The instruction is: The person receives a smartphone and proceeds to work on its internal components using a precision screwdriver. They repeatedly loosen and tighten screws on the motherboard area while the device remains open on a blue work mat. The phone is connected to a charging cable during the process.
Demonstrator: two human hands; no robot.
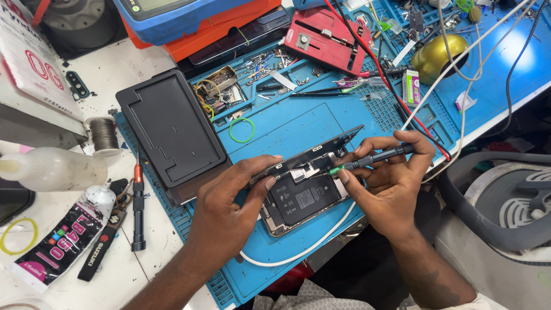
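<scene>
An opened smartphone (301, 198) lies on the blue work mat (287, 123), its black battery and inner parts showing. Its screen panel (321, 150) is lifted up along the far side. My left hand (232, 201) holds the phone's left end, thumb on the raised edge. My right hand (390, 178) grips a dark precision screwdriver (373, 159) with a green tip, pointed at the phone's upper inner parts.
A black moulded tray (172, 132) lies left of the phone. A second screwdriver (138, 206), a glue tube (63, 241), a wire spool (105, 136) and a clear bottle (51, 168) sit at left. Red fixture (327, 37), cables, a gold dome (439, 54) and small parts crowd the back.
</scene>
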